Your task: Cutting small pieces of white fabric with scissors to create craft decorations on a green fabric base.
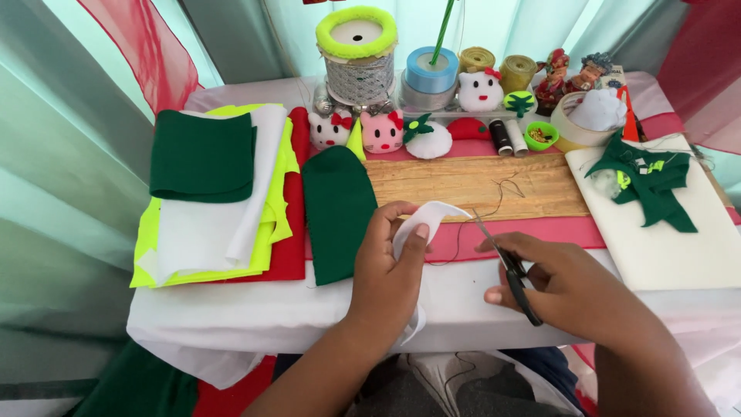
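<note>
The white felt (pixel 428 220) sits at the table's near edge, just below centre, pinched in the left hand (pixel 390 266): thumb on top, fingers closed beneath, the rounded end standing free toward 1 o'clock; the right hand (pixel 567 282) is closed through the handles of the scissors (pixel 505 262), whose blades point to 11 o'clock at the felt, tips just short of it and nearly together as far as one can tell. To cut cleanly, I judge, the felt should be held taut close to the cut line, thumb kept clear of the blades, and the piece turned into the scissors rather than the scissors twisted; a loose thread (pixel 494 193) trails near the tips at 12 o'clock and could snag. Outward: a dark green felt (pixel 337 212) lies just beside the left hand at 10 o'clock; a gold strip (pixel 471 181) at 12; stacked cloth (pixel 212 193) well off at 9; a white board (pixel 671 247) bearing green scraps at 3; ribbon spools (pixel 432 77) and plush cat heads (pixel 382 131) along the far edge.
</note>
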